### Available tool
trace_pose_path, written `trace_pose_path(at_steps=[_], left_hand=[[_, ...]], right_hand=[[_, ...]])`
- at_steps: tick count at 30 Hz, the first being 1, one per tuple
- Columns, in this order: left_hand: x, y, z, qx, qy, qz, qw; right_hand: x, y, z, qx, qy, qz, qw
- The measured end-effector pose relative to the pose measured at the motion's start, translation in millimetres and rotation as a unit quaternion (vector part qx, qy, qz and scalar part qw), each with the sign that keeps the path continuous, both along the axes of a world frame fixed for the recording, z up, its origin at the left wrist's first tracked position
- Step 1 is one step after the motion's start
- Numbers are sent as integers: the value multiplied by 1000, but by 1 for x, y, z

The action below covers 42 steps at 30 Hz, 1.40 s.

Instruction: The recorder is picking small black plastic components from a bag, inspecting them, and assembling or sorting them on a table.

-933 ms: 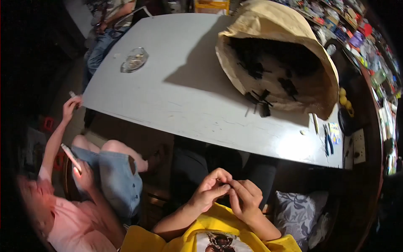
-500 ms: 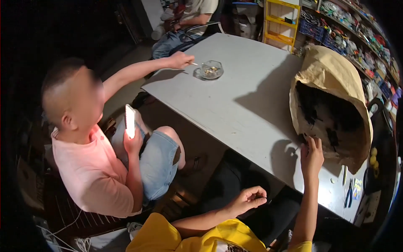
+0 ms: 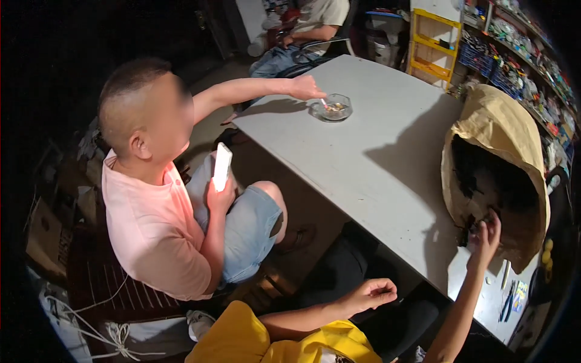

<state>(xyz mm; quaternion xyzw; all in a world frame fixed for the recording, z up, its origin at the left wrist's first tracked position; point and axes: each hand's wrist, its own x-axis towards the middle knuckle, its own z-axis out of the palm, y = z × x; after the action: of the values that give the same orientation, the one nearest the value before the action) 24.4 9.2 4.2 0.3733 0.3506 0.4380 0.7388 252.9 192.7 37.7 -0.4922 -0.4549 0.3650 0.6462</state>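
Nearest, approx. 5 o'clock from view ctr: L hand (image 3: 374, 295) hangs over the lap, fingers loosely curled toward thumb; can't tell if a tiny bit is pinched there. R hand (image 3: 484, 237), betw. 3 & 4 o'clock, is at the lower lip of the brown paper sack (image 3: 505, 112), fingertips by small black parts (image 3: 468, 224); grasping or released, can't tell. Change: hands were together over the lap under 1 sec ago; now they're well apart, so handling has shifted to the sack mouth. View's also swung L.

Blue-handled pliers (image 3: 512, 296) lie approx. 4 o'clock on the tabletop (image 3: 387, 175), near its edge. Sack sits approx. 3 o'clock, mouth facing approx. 8, long axis of mouth 11-to-5; the parts' own axes are too small/dark to read.

Co-worker in pink (image 3: 151, 218), approx. 9 o'clock, holds a phone (image 3: 222, 167); other hand now has a cigarette (image 3: 325, 104) at the glass ashtray (image 3: 339, 111), approx. 1 o'clock. Farther, betw. 1 & 2: yellow ladder (image 3: 433, 43).
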Motion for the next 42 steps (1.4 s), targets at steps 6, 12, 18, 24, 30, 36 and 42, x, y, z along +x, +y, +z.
trace_pose_path(at_steps=[6, 12, 18, 24, 30, 36, 42], left_hand=[[0, -2, -12, -76, -50, 50, 995], [-11, -4, 4, -104, -113, 90, 984], [-8, 9, 3, -122, -225, 39, 966], [-1, 9, 17, -62, -142, 49, 987], [5, 14, 24, 190, 145, 8, 971], [1, 20, 20, 259, 151, 1, 954], [6, 18, 31, 254, 225, 38, 940]], right_hand=[[6, -39, -7, 17, 79, -29, 996], [-49, -118, -2, -133, 241, 90, 957], [-63, -155, -7, -142, 264, 102, 949], [-71, -173, -11, -132, 240, 81, 958], [-77, -186, -16, -119, 212, 123, 962], [-78, -195, -17, -79, 103, 158, 979], [-73, -198, -13, -36, -47, 138, 989]])
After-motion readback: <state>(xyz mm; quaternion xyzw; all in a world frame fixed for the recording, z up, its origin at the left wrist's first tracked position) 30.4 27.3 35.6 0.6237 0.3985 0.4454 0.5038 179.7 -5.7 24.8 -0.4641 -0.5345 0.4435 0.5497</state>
